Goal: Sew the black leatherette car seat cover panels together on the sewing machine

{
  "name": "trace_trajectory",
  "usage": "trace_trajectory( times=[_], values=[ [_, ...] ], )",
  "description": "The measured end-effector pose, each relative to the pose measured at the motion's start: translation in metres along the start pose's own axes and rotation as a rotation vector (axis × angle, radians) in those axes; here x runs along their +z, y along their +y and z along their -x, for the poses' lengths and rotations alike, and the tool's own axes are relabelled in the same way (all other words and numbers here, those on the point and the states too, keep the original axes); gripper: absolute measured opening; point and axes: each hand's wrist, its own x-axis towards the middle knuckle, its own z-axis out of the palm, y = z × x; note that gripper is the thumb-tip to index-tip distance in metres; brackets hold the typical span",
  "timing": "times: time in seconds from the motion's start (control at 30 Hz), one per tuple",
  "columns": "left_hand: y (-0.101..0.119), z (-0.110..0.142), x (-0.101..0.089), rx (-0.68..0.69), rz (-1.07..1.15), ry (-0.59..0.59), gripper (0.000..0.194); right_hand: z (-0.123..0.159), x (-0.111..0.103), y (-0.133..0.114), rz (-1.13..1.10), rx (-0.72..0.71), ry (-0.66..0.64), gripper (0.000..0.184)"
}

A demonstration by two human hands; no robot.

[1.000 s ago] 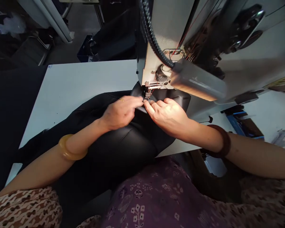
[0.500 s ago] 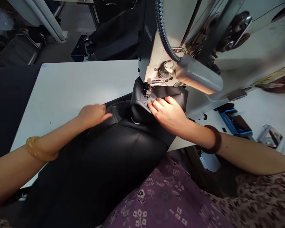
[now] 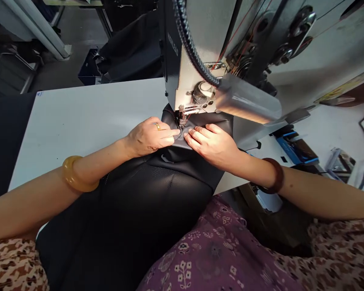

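A black leather piece (image 3: pixel 145 194) lies across the white table (image 3: pixel 79 117) and over my lap, its far end under the presser foot (image 3: pixel 182 119) of a grey sewing machine (image 3: pixel 218 52). My left hand (image 3: pixel 150 137), with a ring and an amber bangle on its wrist, has its fingers closed together on the folded leather edge just left of the foot. My right hand (image 3: pixel 214 145), a dark bangle on its wrist, presses its fingers on the leather right beside the foot. The fingertips of both hands almost meet at the needle.
The machine's lamp (image 3: pixel 248 103) and a black ribbed cable (image 3: pixel 191 44) hang over the work. A blue box (image 3: pixel 294 147) and small items lie on the table at the right. Dark fabric and frames stand on the floor beyond the table's far edge.
My left hand moved right from the open leather surface back to the presser foot and closed on the folded edge. My right hand stayed at the foot. The view shifted slightly.
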Motion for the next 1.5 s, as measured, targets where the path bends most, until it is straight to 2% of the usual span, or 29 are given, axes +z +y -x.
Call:
trace_trajectory(
  times=[0.1, 0.23, 0.27, 0.33, 0.53, 0.9, 1.1, 1.2, 1.33, 1.4, 1.5],
  values=[
    [0.008, -0.001, 0.001, 0.008, -0.136, 0.062, 0.039, 0.001, 0.008, 0.008, 0.018, -0.041, 0.058, 0.037],
    [0.017, -0.004, 0.009, 0.048, -0.339, 0.376, 0.026, 0.002, 0.019, 0.023, -0.008, -0.137, 0.202, 0.035],
    [0.019, -0.005, 0.011, 0.037, -0.361, 0.426, 0.024, 0.002, 0.021, 0.025, -0.018, -0.148, 0.216, 0.036],
    [0.022, -0.005, 0.013, 0.013, -0.379, 0.454, 0.020, 0.001, 0.021, 0.029, -0.037, -0.146, 0.199, 0.037],
    [0.030, -0.009, 0.008, -0.044, -0.463, 0.412, 0.020, -0.002, 0.019, 0.035, -0.114, -0.159, 0.097, 0.038],
    [0.040, -0.013, 0.008, -0.127, -0.486, 0.344, 0.024, -0.011, 0.023, 0.052, -0.324, -0.263, 0.197, 0.038],
    [0.047, -0.017, 0.011, -0.156, -0.462, 0.291, 0.027, -0.011, 0.023, 0.054, -0.282, -0.262, 0.219, 0.037],
    [0.039, -0.017, 0.008, -0.134, -0.430, 0.259, 0.029, -0.006, 0.022, 0.039, -0.216, -0.202, 0.185, 0.033],
    [0.012, -0.012, 0.001, 0.013, -0.220, 0.232, 0.020, 0.005, 0.022, 0.014, -0.169, -0.069, 0.150, 0.034],
    [0.001, -0.007, -0.001, 0.052, -0.108, 0.196, 0.019, 0.008, 0.025, 0.009, -0.193, -0.023, 0.160, 0.037],
    [-0.001, -0.002, 0.002, 0.024, -0.148, 0.188, 0.027, 0.008, 0.028, 0.011, -0.262, 0.007, 0.141, 0.041]
  ],
)
